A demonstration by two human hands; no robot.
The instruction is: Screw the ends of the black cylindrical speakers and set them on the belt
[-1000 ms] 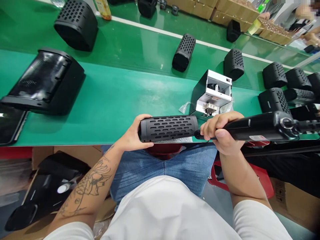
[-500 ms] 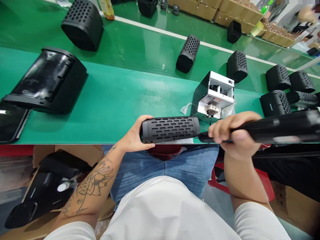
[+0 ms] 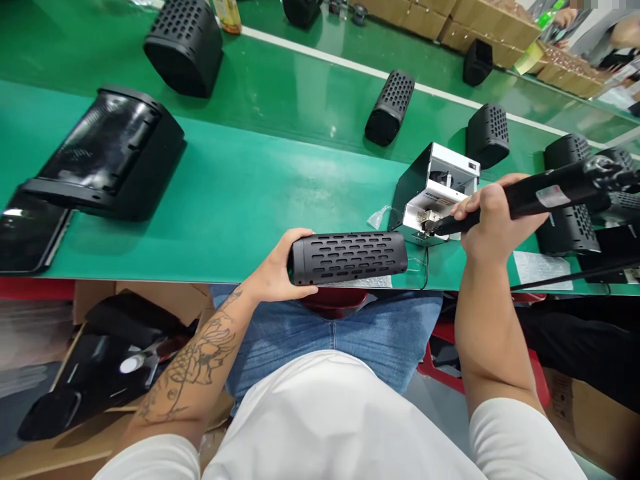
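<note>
My left hand (image 3: pixel 280 270) grips the left end of a dark grey slotted speaker housing (image 3: pixel 350 257), which lies sideways at the front edge of the green bench. In my right hand (image 3: pixel 500 210) is a black electric screwdriver (image 3: pixel 560 190), held level with its cord end to the right. Its tip reaches the pickup point at the front of a white and black screw feeder (image 3: pixel 425 197). Whether a screw sits on the tip is too small to tell.
A larger black housing (image 3: pixel 150 167) with a glossy panel stands at the left over a dark tablet-like slab (image 3: pixel 30 230). Slotted housings (image 3: pixel 390 107) stand along the green belt behind, with several more at the right. Cardboard boxes (image 3: pixel 485 30) line the far side.
My right hand has moved the screwdriver up and away from the speaker housing to the front of the screw feeder. My left hand still holds the housing in nearly the same place.
</note>
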